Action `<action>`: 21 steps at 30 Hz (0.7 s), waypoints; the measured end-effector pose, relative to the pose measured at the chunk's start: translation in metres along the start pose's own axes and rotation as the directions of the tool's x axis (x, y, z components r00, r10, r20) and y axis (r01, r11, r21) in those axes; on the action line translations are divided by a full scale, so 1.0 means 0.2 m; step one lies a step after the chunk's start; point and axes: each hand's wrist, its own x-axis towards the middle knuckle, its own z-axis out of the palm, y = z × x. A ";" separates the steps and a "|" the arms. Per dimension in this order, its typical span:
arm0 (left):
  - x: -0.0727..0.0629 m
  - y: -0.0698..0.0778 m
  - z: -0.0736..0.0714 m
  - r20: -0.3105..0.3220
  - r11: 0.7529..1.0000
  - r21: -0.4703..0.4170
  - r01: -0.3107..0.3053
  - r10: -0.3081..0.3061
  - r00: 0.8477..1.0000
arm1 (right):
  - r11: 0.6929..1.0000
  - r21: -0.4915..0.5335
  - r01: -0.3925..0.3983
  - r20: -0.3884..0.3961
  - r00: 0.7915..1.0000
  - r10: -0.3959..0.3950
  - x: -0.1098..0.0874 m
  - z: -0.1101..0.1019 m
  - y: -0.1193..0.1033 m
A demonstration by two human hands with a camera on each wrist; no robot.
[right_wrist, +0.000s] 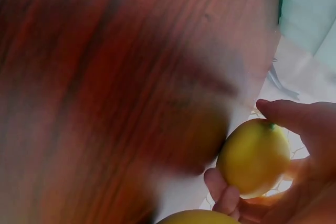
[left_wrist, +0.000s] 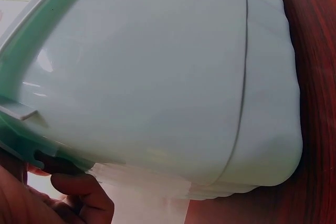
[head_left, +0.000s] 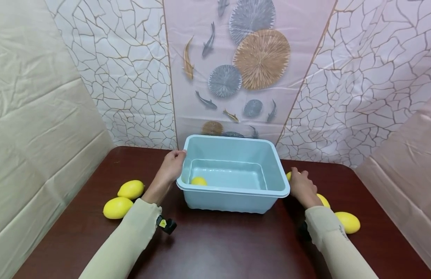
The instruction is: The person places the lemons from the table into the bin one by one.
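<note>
A light blue plastic basin (head_left: 222, 199) stands on the dark wooden table, with one lemon (head_left: 199, 181) inside at its near left corner. My left hand (head_left: 172, 164) grips the basin's left rim; the left wrist view shows curled fingers (left_wrist: 86, 195) at that edge. Just right of the basin, my right hand (head_left: 302, 188) holds another lemon (right_wrist: 254, 158) between thumb and fingers. In the head view that fruit is mostly hidden behind the hand. Two more lemons lie by the right forearm, one partly covered (head_left: 323, 200) and one nearer the table's right edge (head_left: 347, 222).
On the left of the table, two lemons lie close together, a farther lemon (head_left: 131, 190) and a nearer lemon (head_left: 117, 208). A patterned cloth (head_left: 131, 69) hangs behind the table (head_left: 215, 248), and pale cloth covers both sides.
</note>
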 end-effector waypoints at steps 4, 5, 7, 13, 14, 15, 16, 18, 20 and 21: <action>0.00 0.00 0.00 0.002 1.000 -0.002 0.000 0.000 1.000 | 1.000 0.014 0.001 0.007 1.000 -0.001 0.01 0.01 0.01; 0.00 0.00 0.00 0.002 1.000 -0.004 -0.001 0.001 1.000 | 1.000 0.015 0.006 0.007 1.000 -0.006 0.01 0.02 0.01; 0.00 0.00 0.00 -0.002 1.000 -0.003 -0.002 0.002 1.000 | 1.000 0.017 0.020 0.008 1.000 -0.021 0.01 0.03 0.00; 0.00 0.00 0.00 -0.010 1.000 0.007 0.005 -0.005 1.000 | 0.996 0.015 0.087 -0.022 0.996 -0.086 -0.01 0.05 0.00; 0.00 0.00 0.00 -0.010 1.000 0.009 0.005 -0.005 1.000 | 0.995 0.015 0.094 -0.033 0.995 -0.094 -0.01 0.05 0.00; 0.00 0.00 0.00 -0.011 1.000 0.009 0.003 -0.003 1.000 | 0.995 0.017 0.099 -0.045 0.994 -0.098 -0.01 0.05 0.00; 0.00 0.00 0.01 -0.012 1.000 0.009 0.003 -0.002 1.000 | 0.995 0.020 0.102 -0.057 0.993 -0.101 -0.01 0.05 0.01; 0.00 0.00 0.01 -0.014 1.000 0.011 0.002 -0.001 1.000 | 0.994 0.024 0.109 -0.087 0.990 -0.107 0.00 0.05 0.02; 0.00 0.00 0.01 -0.017 1.000 0.012 0.005 -0.005 1.000 | 0.993 0.034 0.113 -0.110 0.988 -0.108 0.00 0.05 0.03; 0.00 0.00 0.01 -0.018 1.000 0.011 0.008 -0.008 1.000 | 0.993 0.039 0.115 -0.121 0.987 -0.109 0.00 0.05 0.03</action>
